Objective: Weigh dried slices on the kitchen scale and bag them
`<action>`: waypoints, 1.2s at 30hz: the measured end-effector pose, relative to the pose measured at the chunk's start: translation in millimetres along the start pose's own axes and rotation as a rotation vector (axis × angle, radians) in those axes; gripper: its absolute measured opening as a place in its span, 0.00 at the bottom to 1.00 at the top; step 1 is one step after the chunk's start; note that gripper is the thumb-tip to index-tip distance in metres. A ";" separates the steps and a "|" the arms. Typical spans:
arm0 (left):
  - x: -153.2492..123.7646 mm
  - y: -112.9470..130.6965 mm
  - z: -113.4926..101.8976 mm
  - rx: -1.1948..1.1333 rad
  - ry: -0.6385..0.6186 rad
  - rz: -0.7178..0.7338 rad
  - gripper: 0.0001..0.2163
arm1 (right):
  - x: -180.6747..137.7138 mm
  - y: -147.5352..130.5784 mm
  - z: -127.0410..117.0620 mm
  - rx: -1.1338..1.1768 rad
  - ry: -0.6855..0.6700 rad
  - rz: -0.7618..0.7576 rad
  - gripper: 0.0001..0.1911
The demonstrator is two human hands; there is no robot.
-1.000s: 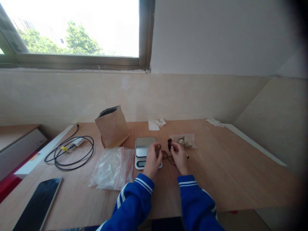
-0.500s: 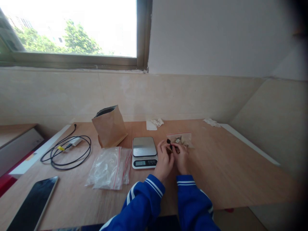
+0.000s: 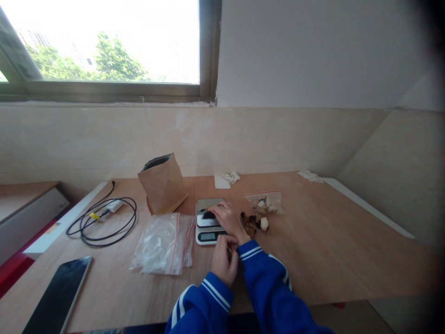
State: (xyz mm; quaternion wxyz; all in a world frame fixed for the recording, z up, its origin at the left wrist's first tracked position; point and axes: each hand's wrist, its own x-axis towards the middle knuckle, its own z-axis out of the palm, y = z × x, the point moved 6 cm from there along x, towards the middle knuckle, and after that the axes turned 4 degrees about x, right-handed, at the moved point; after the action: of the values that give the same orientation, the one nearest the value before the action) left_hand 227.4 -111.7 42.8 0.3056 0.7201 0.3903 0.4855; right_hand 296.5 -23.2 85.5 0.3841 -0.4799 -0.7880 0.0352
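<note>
My right hand [image 3: 228,217] reaches leftward over the small digital kitchen scale [image 3: 207,236]. Its fingertips are closed on a dark dried piece [image 3: 208,215] that rests on the steel plate. My left hand [image 3: 224,260] sits just in front of the scale with its fingers curled in, one fingertip at the scale's front right corner. Nothing shows in it. A small pile of dark dried pieces [image 3: 249,223] with one pale round piece [image 3: 264,224] lies on the table to the right of my right wrist.
A zip bag holding pale pieces [image 3: 266,202] lies behind the pile. An open brown paper bag [image 3: 162,183] stands left of the scale, with empty zip bags [image 3: 163,241] in front. A coiled black cable [image 3: 100,220], a phone [image 3: 57,297] and crumpled tissues [image 3: 225,178] are also on the wooden table [image 3: 330,250].
Both hands were together at the pile right of the scale. My right hand has crossed left onto the scale plate with a dark piece, and my left hand has dropped back to the scale's front.
</note>
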 end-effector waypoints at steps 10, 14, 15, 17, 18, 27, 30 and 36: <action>-0.8 5.2 -4.5 -0.026 -0.013 -0.047 0.08 | -73.6 62.2 -61.7 -0.218 0.315 0.311 0.13; -1.0 1.1 -3.0 -0.068 -0.033 -0.102 0.07 | -121.5 118.9 -78.0 -0.250 0.321 0.449 0.15; -1.0 -0.2 -2.6 -0.068 -0.035 -0.111 0.06 | -126.2 126.0 -78.5 -0.189 0.302 0.436 0.15; -0.9 -1.9 -2.4 -0.059 -0.031 -0.121 0.06 | -126.1 129.0 -80.9 -0.082 0.301 0.411 0.17; -0.8 -2.0 -2.5 -0.055 -0.030 -0.122 0.06 | -122.1 125.8 -83.6 -0.053 0.332 0.413 0.18; -11.5 30.8 3.5 -0.119 -0.286 0.108 0.07 | -5.8 52.8 -32.0 0.170 0.181 0.297 0.16; -18.8 41.1 4.1 -0.098 -0.391 0.206 0.07 | 16.7 47.9 -7.1 0.197 0.103 0.249 0.15; -22.0 41.3 2.8 -0.073 -0.451 0.232 0.14 | -12.6 55.2 -19.9 0.135 0.181 0.163 0.17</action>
State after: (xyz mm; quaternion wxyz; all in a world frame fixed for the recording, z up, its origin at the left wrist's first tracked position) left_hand 236.1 -151.8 65.6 0.3527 0.8388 0.2092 0.3581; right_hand 352.5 -9.7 68.9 0.4810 -0.5167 -0.7042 0.0755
